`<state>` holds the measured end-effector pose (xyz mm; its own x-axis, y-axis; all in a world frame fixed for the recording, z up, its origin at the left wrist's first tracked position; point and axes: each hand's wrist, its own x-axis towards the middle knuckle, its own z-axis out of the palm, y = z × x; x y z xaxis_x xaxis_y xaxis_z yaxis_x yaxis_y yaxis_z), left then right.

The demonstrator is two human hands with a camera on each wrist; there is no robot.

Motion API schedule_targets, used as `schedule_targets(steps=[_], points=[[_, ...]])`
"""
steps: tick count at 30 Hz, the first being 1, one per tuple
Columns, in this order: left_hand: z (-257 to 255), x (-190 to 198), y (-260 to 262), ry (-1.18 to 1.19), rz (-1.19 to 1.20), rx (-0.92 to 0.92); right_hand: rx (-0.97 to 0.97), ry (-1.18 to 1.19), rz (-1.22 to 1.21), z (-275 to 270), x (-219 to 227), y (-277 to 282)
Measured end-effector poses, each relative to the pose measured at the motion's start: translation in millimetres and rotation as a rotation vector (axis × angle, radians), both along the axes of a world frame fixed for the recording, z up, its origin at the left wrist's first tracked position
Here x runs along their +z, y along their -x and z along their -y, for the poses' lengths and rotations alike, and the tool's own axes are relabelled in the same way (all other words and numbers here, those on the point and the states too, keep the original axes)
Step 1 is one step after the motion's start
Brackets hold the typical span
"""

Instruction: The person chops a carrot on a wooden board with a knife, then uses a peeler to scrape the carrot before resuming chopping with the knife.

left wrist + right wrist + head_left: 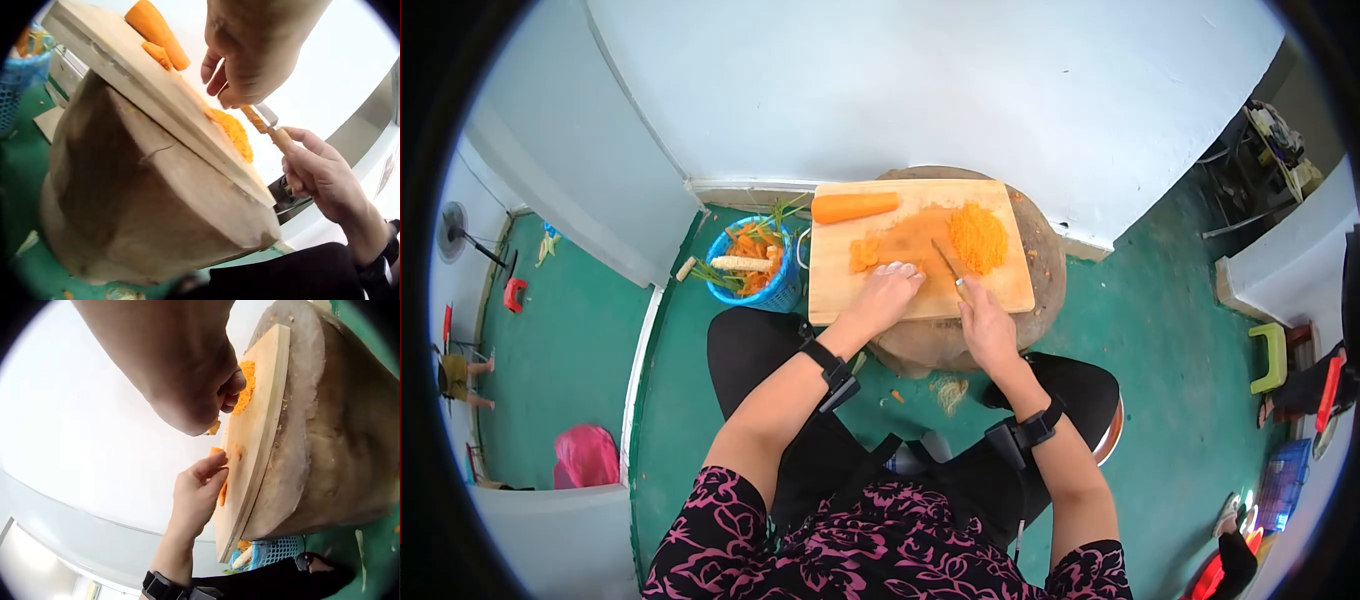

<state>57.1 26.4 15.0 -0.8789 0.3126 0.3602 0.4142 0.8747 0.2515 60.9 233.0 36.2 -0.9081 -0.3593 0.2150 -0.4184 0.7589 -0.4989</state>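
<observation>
Finely chopped orange carrot (977, 238) is heaped at the pale rectangular wooden board's (835, 292) three o'clock; a thick orange carrot (855, 207) lies unchopped at ten, small pieces (863, 254) at nine. Your right hand (988, 325) grips a wooden-handled metal knife (946, 259); your left fingers are gathered narrow, their hold undetermined. The nine-o'clock edge overhangs the brown stump (1047, 240), near the blue plastic basket (780, 294); orange-stained wood separates heap and carrot.

The person's 2 forearms, left (785, 395) and right (1040, 430), reach forward and converge. The left hand (888, 292) bends its fingers down over the cutting board (840, 290), inside the near edge; the right hand (987, 318), closed in a grip, crosses that edge nearer the right corner.
</observation>
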Motion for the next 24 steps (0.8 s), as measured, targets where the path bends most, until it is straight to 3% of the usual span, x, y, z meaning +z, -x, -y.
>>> schedule_targets(steps=[5, 11, 14, 17, 24], points=[[11.6, -28.6, 20.0, -0.125, -0.105, -0.085, 0.016, 0.044, 0.099, 3.8, -20.8, 11.8], [7.4, -16.3, 30.9, 0.004, -0.054, -0.058, 0.042, 0.059, 0.148, 8.2, -18.7, 33.7], [5.5, -20.2, 36.1, -0.055, -0.056, -0.041, 0.045, 0.136, 0.119, 10.5, -20.4, 39.6], [4.3, -8.7, 34.6, -0.182, -0.147, 0.088, 0.041, 0.188, 0.082, 11.2, -17.7, 45.1], [14.9, -12.1, 13.7, -0.058, -0.010, -0.001, 0.136, 0.163, 0.159, 18.9, -22.5, 31.1]])
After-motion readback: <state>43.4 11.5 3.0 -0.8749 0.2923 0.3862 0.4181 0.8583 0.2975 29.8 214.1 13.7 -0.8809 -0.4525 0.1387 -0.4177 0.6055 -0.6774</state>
